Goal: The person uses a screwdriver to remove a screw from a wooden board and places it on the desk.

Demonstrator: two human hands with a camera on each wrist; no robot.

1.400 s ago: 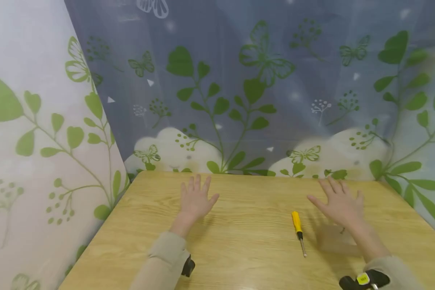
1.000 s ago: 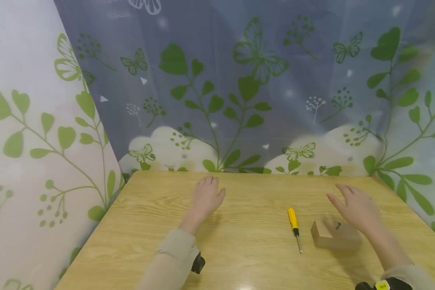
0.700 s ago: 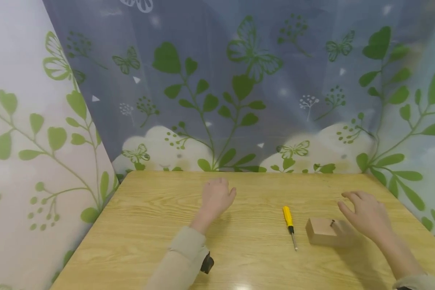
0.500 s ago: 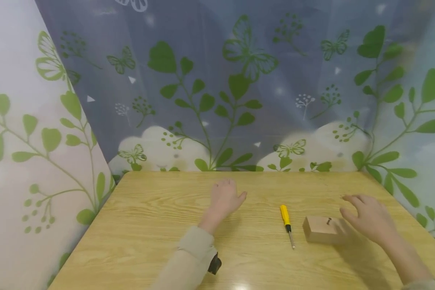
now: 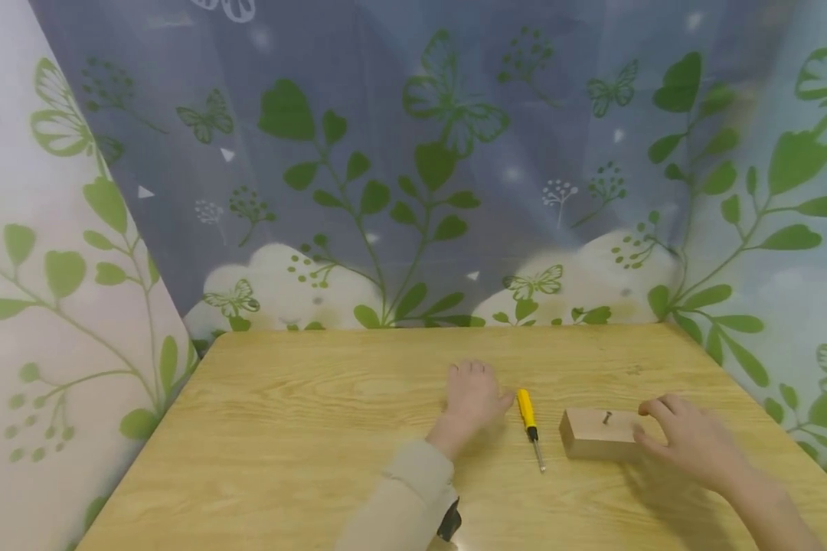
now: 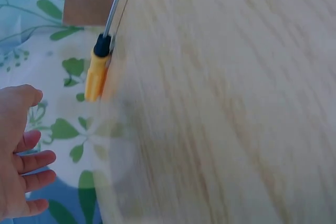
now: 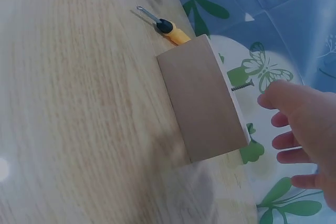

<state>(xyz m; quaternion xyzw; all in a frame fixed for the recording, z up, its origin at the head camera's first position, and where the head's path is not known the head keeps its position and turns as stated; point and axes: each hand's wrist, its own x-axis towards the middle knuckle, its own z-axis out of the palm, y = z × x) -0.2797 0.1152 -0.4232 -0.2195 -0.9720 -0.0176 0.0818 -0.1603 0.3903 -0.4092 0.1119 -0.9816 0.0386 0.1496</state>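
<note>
Zero items held, fingers point(image 6: 35, 161) loose: left hand point(image 5: 470, 398) beside yellow screwdriver point(image 5: 527, 415), lower right of centre, right hand point(image 5: 696, 440) near wooden block point(image 5: 596, 445), lower right, whose protruding screw point(image 5: 607, 418) a careless reach could knock askew.

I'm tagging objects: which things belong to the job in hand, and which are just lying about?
Likely in the job:
- yellow screwdriver, near the left hand
- wooden block, near the right hand
- screw standing in the block

Only surroundings:
- table
- patterned backdrop
</note>
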